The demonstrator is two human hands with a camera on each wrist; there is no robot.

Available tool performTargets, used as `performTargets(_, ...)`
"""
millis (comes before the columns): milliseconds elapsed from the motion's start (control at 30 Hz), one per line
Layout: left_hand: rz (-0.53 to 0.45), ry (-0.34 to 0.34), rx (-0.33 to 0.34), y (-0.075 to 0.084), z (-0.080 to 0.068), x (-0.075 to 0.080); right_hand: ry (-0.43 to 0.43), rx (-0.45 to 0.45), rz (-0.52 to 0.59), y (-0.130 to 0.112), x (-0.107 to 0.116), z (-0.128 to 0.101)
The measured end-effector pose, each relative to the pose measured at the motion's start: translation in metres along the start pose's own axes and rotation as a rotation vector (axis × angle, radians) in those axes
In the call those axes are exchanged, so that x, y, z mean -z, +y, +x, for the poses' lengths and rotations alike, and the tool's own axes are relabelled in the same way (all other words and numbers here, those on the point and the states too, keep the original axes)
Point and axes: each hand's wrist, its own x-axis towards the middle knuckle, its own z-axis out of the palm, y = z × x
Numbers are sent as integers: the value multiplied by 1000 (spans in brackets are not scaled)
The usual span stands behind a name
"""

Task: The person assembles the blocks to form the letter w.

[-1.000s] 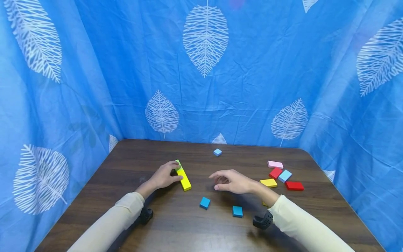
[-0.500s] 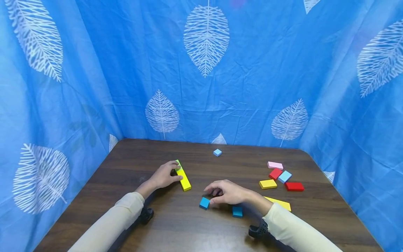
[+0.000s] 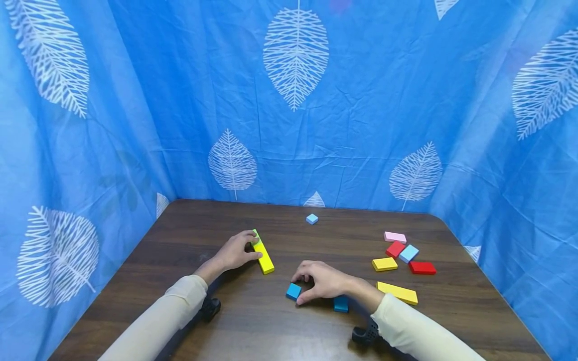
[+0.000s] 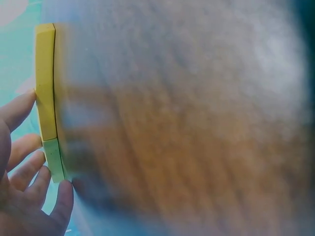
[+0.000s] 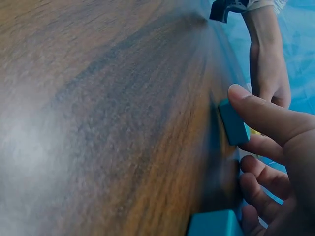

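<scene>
A dark wood-grain table (image 3: 253, 331) with rounded far corners carries scattered flat coloured blocks. At left, a long yellow block (image 3: 263, 255) lies lengthwise, a light green block (image 3: 255, 233) butted against its far end. Near the front centre sit two blue square blocks, one (image 3: 293, 291) left of the other (image 3: 340, 303). A small light blue square (image 3: 311, 218) lies alone toward the back. At right cluster a pink block (image 3: 395, 236), a red square (image 3: 395, 248), a light blue block (image 3: 408, 252), a short yellow block (image 3: 384, 263) and a red rectangle (image 3: 422, 267), with a longer yellow block (image 3: 397, 293) nearer the front.
</scene>
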Motion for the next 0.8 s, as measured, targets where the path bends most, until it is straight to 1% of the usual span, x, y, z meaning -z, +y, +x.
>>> performTargets(167,0,-7,11,1,0,2,8,-24,-11,-2,-3,4)
performTargets(300,20,-10,7,2,0,2,22,-9,-15,0,-3,7)
performTargets(467,23,-10,-9,2,1,3,43,-8,24,0,-1,12)
performTargets(633,15,-18,0,2,1,2,56,-36,42,0,-2,17)
performTargets(800,16,-19,14,5,1,3,69,-30,60,1,-1,25)
